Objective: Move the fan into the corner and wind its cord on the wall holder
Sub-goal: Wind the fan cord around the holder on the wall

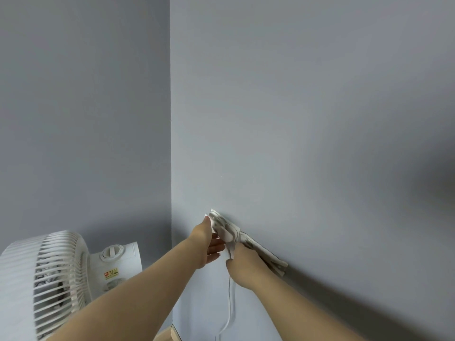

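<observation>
- The white fan [46, 279] stands at lower left, in the corner where the two grey walls [295, 119] meet, grille facing left.
- A red-and-yellow label [111, 273] sits on the motor housing below a round knob [112, 252]; its writing is too small to read.
- The white wall holder [266, 254] is fixed to the right-hand wall, near the corner, with loops of white cord [225, 230] wound on it.
- One strand of cord hangs down the wall below the hands.
- The left hand [209, 244] touches the wound loops, fingers loosely spread, gripping nothing visibly.
- The right hand [246, 264] is curled closed around the cord at the holder.
</observation>
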A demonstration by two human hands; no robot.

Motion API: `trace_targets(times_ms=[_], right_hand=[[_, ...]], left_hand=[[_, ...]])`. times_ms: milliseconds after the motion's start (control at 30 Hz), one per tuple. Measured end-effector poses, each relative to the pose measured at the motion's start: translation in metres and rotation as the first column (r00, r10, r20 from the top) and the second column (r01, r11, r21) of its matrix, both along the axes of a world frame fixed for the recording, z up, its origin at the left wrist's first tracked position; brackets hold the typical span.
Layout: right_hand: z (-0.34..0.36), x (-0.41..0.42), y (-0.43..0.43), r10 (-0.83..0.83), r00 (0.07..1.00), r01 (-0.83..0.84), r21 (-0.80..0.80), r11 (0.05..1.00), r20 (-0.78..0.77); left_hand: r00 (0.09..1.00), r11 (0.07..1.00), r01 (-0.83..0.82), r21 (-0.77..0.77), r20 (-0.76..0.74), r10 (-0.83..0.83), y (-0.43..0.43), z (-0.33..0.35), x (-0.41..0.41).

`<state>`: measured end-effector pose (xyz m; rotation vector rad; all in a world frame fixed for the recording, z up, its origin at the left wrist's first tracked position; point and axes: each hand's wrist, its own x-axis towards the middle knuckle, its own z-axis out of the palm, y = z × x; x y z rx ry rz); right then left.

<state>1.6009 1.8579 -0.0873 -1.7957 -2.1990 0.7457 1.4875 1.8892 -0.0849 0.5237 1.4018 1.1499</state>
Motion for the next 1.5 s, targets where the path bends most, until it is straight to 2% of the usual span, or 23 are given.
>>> trace_targets(times_ms=[200, 333, 400, 467, 533, 600, 633, 700, 733, 767, 867, 1033, 1133, 1200, 1267, 1333, 1433, 1500], right_hand=[[-0.007, -0.002, 0.006, -0.079, 0.989, 0.058, -0.160, 0.985, -0.129], [-0.005, -0.003, 0.010, -0.140, 0.964, 0.094, -0.202, 0.975, -0.227], [0.000, 0.000, 0.010, -0.162, 0.956, 0.105, -0.230, 0.967, -0.246], [0.005, 0.005, 0.007, -0.174, 0.954, 0.120, -0.224, 0.967, -0.242], [0.010, 0.009, 0.003, -0.164, 0.960, 0.128, -0.162, 0.978, -0.229], [0.017, 0.012, -0.003, -0.155, 0.969, 0.137, -0.105, 0.985, -0.191], [0.021, 0.012, -0.006, -0.152, 0.974, 0.140, -0.084, 0.987, -0.166], [0.028, 0.012, -0.011, -0.143, 0.986, 0.141, -0.038, 0.989, -0.084], [0.032, 0.011, -0.013, -0.137, 0.990, 0.137, -0.017, 0.990, -0.034], [0.036, 0.010, -0.014, -0.130, 0.992, 0.130, -0.005, 0.992, 0.005], [0.044, 0.007, -0.016, -0.099, 0.989, 0.097, 0.022, 0.995, 0.111], [0.053, 0.011, -0.016, -0.088, 0.945, 0.030, 0.184, 0.983, 0.315], [0.053, 0.015, -0.016, -0.096, 0.922, -0.002, 0.254, 0.967, 0.375], [0.055, 0.016, -0.015, -0.102, 0.914, -0.016, 0.284, 0.959, 0.393], [0.058, 0.014, -0.014, -0.108, 0.911, -0.024, 0.313, 0.949, 0.398], [0.062, 0.012, -0.011, -0.112, 0.916, -0.020, 0.323, 0.946, 0.386], [0.068, 0.006, -0.007, -0.132, 0.939, 0.046, 0.262, 0.964, 0.319], [0.073, 0.004, -0.004, -0.166, 0.973, 0.145, 0.139, 0.980, 0.157]], left_hand=[[0.999, 1.000, 0.012, -0.025, 0.050, -0.011, -0.006, 0.006, -0.001], [0.999, 1.000, 0.025, -0.010, 0.026, -0.025, -0.009, 0.007, -0.004], [0.994, 0.997, 0.080, 0.009, -0.070, -0.079, -0.012, 0.010, -0.005], [0.959, 0.992, 0.127, 0.021, -0.257, -0.117, -0.013, 0.012, -0.006], [0.888, 0.989, 0.133, 0.064, -0.452, -0.090, -0.011, 0.008, -0.007], [0.750, 0.972, 0.172, 0.157, -0.661, -0.026, -0.011, -0.001, -0.009], [0.622, 0.951, 0.250, 0.184, -0.783, -0.012, -0.013, -0.006, -0.011], [0.298, 0.875, 0.456, 0.165, -0.954, 0.025, -0.020, -0.011, -0.014], [0.182, 0.831, 0.537, 0.145, -0.982, 0.053, -0.023, -0.011, -0.015], [0.129, 0.802, 0.584, 0.125, -0.990, 0.061, -0.024, -0.011, -0.016], [0.108, 0.768, 0.632, 0.101, -0.993, 0.042, -0.023, -0.005, -0.022], [0.055, 0.712, 0.702, -0.010, -0.996, -0.068, -0.021, 0.010, -0.032], [0.042, 0.714, 0.699, -0.034, -0.995, -0.088, -0.022, 0.013, -0.034], [-0.028, 0.733, 0.676, -0.074, -0.997, -0.075, -0.023, 0.013, -0.033], [-0.131, 0.748, 0.649, -0.139, -0.989, -0.070, -0.024, 0.011, -0.032], [-0.176, 0.750, 0.638, -0.171, -0.982, -0.074, -0.025, 0.010, -0.031], [-0.180, 0.748, 0.626, -0.220, -0.974, -0.136, -0.026, 0.011, -0.031], [-0.139, 0.738, 0.632, -0.237, -0.971, -0.192, -0.026, 0.014, -0.033]])
